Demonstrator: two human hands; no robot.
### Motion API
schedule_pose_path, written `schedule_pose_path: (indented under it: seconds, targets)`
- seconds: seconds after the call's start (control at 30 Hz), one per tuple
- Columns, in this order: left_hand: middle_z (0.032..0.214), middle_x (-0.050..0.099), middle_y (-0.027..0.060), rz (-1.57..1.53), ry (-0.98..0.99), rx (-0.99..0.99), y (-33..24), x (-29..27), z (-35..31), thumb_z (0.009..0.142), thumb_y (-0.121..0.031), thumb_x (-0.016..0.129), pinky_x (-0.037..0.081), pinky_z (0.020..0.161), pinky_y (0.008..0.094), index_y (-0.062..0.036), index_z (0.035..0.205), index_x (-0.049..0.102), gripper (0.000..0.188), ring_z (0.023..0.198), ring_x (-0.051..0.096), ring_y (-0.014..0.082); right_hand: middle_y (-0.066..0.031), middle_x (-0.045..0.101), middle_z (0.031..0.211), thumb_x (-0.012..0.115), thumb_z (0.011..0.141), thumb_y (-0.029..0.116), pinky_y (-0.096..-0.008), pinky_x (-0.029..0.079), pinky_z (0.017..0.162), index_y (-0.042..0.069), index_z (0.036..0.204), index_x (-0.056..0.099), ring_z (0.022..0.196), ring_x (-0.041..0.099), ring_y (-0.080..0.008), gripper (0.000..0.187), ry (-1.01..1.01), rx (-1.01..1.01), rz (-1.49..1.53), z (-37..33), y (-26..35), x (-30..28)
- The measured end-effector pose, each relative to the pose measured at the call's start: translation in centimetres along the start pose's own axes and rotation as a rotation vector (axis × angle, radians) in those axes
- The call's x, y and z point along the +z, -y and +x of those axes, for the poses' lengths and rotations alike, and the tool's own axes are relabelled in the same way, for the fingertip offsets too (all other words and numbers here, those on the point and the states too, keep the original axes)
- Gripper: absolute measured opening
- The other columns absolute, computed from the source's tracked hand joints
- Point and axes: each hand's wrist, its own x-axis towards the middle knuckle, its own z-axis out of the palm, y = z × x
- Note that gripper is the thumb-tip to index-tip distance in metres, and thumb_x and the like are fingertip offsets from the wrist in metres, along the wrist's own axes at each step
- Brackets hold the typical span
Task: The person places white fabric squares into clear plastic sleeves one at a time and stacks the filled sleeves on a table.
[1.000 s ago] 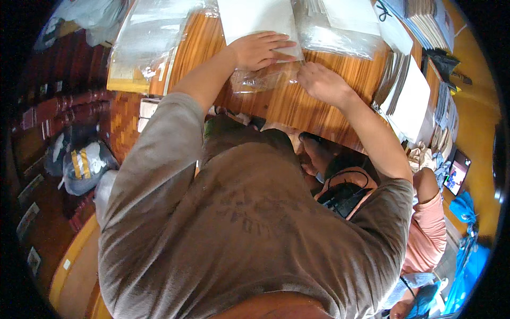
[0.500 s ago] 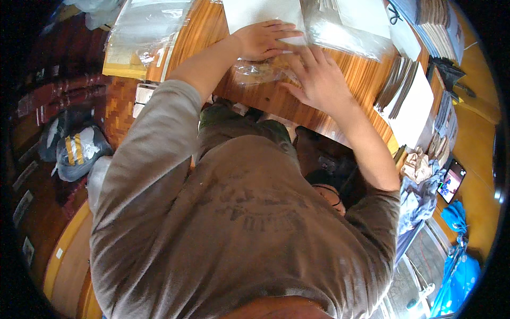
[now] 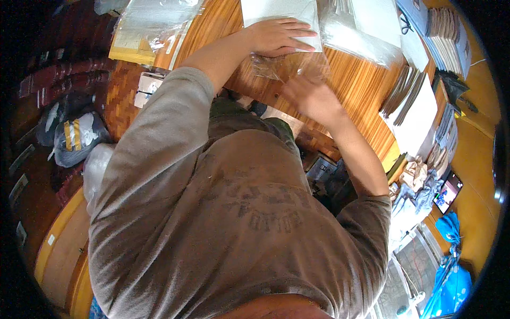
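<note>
My left hand [image 3: 280, 37] lies flat, fingers stretched out, on a white sheet [image 3: 276, 9] at the table's near side. Clear plastic film [image 3: 265, 68] sticks out from under that hand, crumpled and shiny, and looks like the loose end of a sleeve around the sheet. At the near edge of the film is my right hand [image 3: 313, 100], smeared by motion. Its fingertips are too blurred to show whether they grip the film.
Clear plastic sleeves [image 3: 159, 18] lie over a yellow packet [image 3: 130, 50] at the left. On the right are more white sheets in plastic [image 3: 361, 40], a stack of dark-edged booklets [image 3: 404, 93] and a phone [image 3: 449, 191]. The wooden table's [image 3: 345, 72] near edge faces me.
My right hand has drawn back from the sheet toward the table's near edge and is now blurred. The left hand still lies flat on the sheet. The whole view has shifted slightly.
</note>
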Motion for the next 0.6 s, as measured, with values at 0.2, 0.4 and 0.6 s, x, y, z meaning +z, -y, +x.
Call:
schedule_pose_path:
  seconds: [0.2,0.4,0.6]
  targets:
    - [0.177,0.025,-0.0039,0.073,0.141,-0.038,0.3,0.4,0.2,0.109,-0.035,0.053,0.018,0.136,0.0456,-0.0471,0.162,0.041,0.056,0.163,0.021,0.0226,-0.01,0.068,0.108,0.079,0.086,0.031,-0.043,0.056,0.094,0.009,0.105,0.072,0.112,0.067,-0.0295,0.03,-0.296,0.427,-0.177,5.5,0.4,-0.1]
    - [0.177,0.024,-0.0027,0.078,0.136,-0.038,-0.2,-0.6,0.5,0.111,-0.033,0.047,0.017,0.136,0.0465,-0.0486,0.162,0.039,0.054,0.163,0.022,0.0241,-0.0089,0.07,0.107,0.073,0.092,0.021,-0.0449,0.055,0.098,0.008,0.104,0.075,0.107,0.067,-0.0301,0.018,-0.009,0.155,0.089,6.1,0.4,3.1]
    - [0.176,0.027,-0.0016,0.054,0.05,0.008,0.3,0.5,0.0,0.112,-0.035,0.047,0.018,0.135,0.0474,-0.0467,0.162,0.041,0.052,0.163,0.024,0.0244,-0.0084,0.072,0.102,0.072,0.09,0.013,-0.0413,0.056,0.095,0.007,0.13,0.069,0.1,0.069,-0.0284,0.04,-0.328,0.005,-0.017,1.2,-0.1,0.9]
